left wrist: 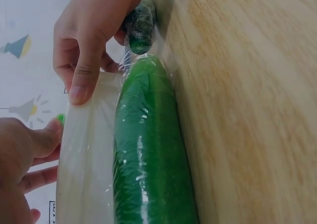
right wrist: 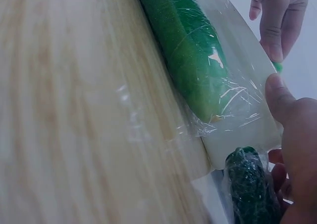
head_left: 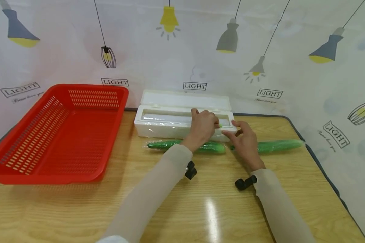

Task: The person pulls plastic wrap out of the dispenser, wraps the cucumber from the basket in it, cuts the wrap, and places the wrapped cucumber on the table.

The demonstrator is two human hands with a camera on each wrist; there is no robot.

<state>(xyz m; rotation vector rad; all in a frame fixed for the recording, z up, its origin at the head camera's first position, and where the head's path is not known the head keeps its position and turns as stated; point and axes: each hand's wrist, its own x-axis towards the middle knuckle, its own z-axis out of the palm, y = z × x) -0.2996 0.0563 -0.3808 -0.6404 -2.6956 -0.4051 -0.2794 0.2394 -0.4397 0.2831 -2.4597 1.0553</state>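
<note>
A white cling film box [head_left: 165,131] stands at the back of the table with its lid raised and a film roll inside. Clear film runs down over its front to a green cucumber [head_left: 211,147] lying along it. At the box's front edge my left hand [head_left: 202,126] pinches a small green slider [head_left: 220,125], mostly hidden by the fingers. My right hand [head_left: 244,143] grips the box's right end, thumb on the front edge in the right wrist view. Behind that hand, a second cucumber [head_left: 280,146], wrapped in film, lies on the table.
A red perforated basket [head_left: 97,175] occupies the left side of the wooden table [head_left: 176,209]. Right behind the box rises a backdrop [head_left: 200,60] printed with lamps, which also borders the table's right side.
</note>
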